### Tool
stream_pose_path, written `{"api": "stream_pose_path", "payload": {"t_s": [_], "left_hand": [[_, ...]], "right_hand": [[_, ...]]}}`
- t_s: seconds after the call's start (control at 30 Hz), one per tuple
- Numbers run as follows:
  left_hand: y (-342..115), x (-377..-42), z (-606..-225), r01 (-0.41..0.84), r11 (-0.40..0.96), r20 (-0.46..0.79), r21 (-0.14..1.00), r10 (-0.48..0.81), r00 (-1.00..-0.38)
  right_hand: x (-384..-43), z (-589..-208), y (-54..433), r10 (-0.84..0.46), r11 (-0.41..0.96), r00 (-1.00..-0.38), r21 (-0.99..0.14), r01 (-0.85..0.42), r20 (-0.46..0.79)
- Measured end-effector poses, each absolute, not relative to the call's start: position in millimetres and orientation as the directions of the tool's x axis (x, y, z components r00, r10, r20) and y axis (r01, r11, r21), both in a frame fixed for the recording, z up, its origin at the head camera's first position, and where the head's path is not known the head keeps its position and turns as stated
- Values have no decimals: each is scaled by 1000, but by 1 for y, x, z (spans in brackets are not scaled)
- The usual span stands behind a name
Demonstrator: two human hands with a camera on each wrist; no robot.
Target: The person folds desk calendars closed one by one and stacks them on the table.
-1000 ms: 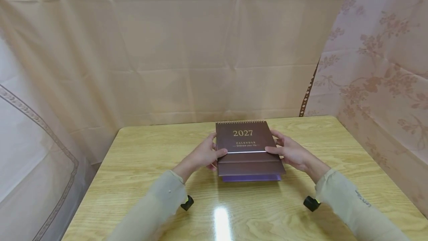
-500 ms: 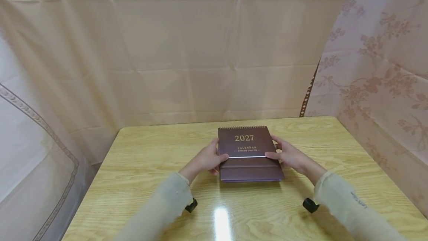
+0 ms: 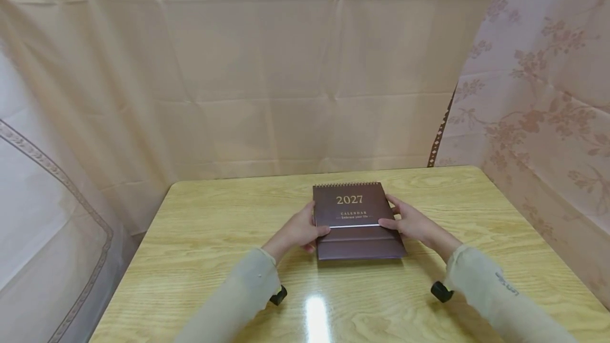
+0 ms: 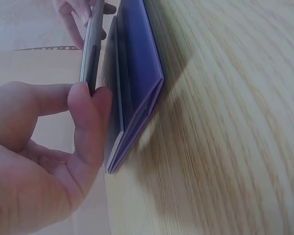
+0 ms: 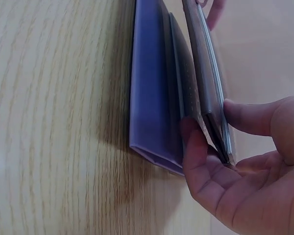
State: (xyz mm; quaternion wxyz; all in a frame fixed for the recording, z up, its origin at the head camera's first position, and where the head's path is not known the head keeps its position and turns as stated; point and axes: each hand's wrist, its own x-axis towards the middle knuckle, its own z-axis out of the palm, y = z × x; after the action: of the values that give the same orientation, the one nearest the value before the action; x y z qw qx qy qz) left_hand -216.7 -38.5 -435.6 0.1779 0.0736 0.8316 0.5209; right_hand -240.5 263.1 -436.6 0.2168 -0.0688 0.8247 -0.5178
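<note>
A brown desk calendar [image 3: 352,208] marked 2027 in gold, spiral-bound along its far edge, is held by both hands. My left hand [image 3: 302,228] grips its left side, thumb on the front; my right hand [image 3: 410,222] grips the right side likewise. In the left wrist view the thumb and finger pinch the held calendar [image 4: 91,49] at its edge. Beneath it, a purple folded-card base [image 4: 139,54] bears a dark pad [image 4: 116,83]. The right wrist view shows the held calendar [image 5: 206,68] apart from the purple base [image 5: 149,93], with fingertips near the dark pad between them.
The wood-grain table [image 3: 229,210] stretches around the calendars. A beige curtain [image 3: 267,83] hangs behind the table's far edge, and a floral cloth [image 3: 548,94] hangs at the right. Dark wrist devices [image 3: 442,291] sit under the sleeves.
Both hands have brought the brown calendar nearer the table's front and slightly right. The purple strip that showed below its near edge is now almost wholly covered in the head view.
</note>
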Motion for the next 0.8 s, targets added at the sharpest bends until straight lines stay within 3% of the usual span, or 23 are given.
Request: {"api": "stream_pose_path", "payload": {"t_s": [0.4,0.8], "left_hand": [[-32,-218,-436,-7,491,-187,871,319,-929],[-27,-223,-446,19,572,-188,820,300,-935]], "right_hand": [[-243,-441,265,-316,554,-918,-832,25,-239],[-246,-441,260,-335,769,-937,-604,-208,-104]]}}
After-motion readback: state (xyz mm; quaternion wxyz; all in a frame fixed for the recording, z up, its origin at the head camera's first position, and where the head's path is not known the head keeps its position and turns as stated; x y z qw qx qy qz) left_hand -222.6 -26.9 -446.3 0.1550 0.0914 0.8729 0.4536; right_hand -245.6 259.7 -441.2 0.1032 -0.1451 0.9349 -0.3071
